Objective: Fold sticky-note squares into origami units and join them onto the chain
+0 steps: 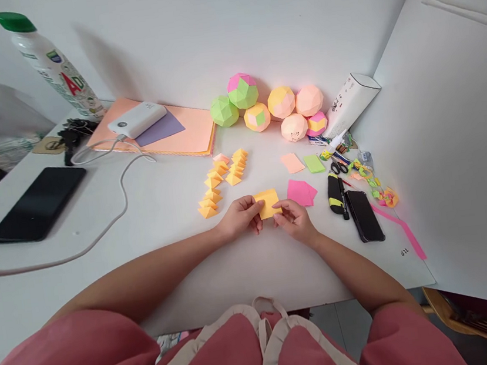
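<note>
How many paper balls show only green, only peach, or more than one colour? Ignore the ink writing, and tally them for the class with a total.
Green paper ball: 1
Peach paper balls: 2
Mixed-colour paper balls: 4
Total: 7

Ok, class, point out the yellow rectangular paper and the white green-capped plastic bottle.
Yellow rectangular paper [268, 208]: head view, middle of its face.
White green-capped plastic bottle [56, 68]: head view, on its body.

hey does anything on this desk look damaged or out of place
Nothing looks spilled or broken, but the desk's right side is untidy: a bent pink strip trails toward the edge, near a jumble of small colored pieces.
</note>
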A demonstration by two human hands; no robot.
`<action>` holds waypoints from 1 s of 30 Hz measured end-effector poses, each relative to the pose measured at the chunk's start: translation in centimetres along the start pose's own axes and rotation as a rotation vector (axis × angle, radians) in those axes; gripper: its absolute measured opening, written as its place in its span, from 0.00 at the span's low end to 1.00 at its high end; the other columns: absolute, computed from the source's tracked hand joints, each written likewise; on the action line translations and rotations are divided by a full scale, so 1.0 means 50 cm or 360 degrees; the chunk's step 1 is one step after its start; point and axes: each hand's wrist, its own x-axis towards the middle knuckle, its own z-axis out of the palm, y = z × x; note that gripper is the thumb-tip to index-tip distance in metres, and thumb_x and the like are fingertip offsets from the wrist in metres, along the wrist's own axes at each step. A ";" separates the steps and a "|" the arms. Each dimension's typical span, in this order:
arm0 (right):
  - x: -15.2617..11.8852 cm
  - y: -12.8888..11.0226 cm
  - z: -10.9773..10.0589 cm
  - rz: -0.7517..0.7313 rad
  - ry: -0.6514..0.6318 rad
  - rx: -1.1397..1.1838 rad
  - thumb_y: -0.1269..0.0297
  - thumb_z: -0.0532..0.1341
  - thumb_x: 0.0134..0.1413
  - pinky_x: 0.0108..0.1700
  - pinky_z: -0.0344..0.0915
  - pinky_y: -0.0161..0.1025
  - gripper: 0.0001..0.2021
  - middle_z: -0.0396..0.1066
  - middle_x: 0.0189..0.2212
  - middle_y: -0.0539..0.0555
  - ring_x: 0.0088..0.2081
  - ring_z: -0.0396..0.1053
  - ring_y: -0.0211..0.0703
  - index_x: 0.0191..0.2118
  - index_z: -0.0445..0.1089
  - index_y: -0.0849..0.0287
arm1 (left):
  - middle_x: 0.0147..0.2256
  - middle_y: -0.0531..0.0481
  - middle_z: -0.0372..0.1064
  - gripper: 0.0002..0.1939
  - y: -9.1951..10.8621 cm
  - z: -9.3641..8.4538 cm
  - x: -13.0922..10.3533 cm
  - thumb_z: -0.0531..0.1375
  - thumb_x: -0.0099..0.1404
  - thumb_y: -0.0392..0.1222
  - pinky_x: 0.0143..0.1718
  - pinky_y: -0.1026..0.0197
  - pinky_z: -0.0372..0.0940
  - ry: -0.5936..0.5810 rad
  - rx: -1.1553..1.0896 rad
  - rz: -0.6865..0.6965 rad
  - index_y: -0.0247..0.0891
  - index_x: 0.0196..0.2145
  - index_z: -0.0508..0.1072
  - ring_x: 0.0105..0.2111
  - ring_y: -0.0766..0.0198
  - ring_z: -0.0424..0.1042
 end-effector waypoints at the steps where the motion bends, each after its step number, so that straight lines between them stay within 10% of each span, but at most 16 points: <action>1: 0.000 0.003 0.001 -0.0010 -0.0035 -0.0010 0.59 0.61 0.51 0.28 0.68 0.37 0.11 0.68 0.26 0.50 0.24 0.69 0.36 0.40 0.65 0.57 | 0.16 0.54 0.68 0.19 0.000 0.000 0.001 0.57 0.59 0.55 0.15 0.67 0.61 0.0007 -0.0035 0.0004 0.38 0.25 0.56 0.13 0.69 0.65; 30: 0.011 -0.028 0.004 0.0108 0.0071 0.0306 0.59 0.63 0.48 0.25 0.67 0.35 0.09 0.67 0.26 0.50 0.23 0.67 0.34 0.27 0.68 0.59 | 0.20 0.54 0.67 0.16 -0.010 0.002 0.000 0.59 0.58 0.52 0.14 0.68 0.61 -0.0095 -0.0006 0.0098 0.36 0.29 0.61 0.14 0.72 0.63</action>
